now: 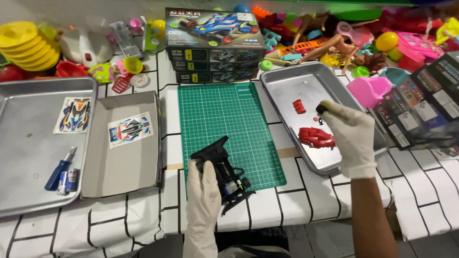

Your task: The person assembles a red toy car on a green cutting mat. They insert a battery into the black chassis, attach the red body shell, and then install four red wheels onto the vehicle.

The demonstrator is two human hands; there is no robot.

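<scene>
Left hand (pixel 203 191) gripping black toy car chassis (pixel 224 174) at near edge of green cutting mat (pixel 224 119). Right hand (pixel 351 136) pinching small black part (pixel 321 109) over right metal tray (pixel 287 91), beside red body pieces (pixel 315 137). Left trays (pixel 28 191) holding sticker sheets (pixel 130 129), blue screwdriver (pixel 60 169), batteries (pixel 67 181). Boxes (pixel 215 43), toy clutter behind. White tablecloth (pixel 119 229), black line pattern.

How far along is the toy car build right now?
Done: the black chassis already carries a motor and gears, gripped by the left hand. In hand: the right hand pinches a small black part over the right tray. Left: red body pieces and both sticker sheets lie unused.
</scene>
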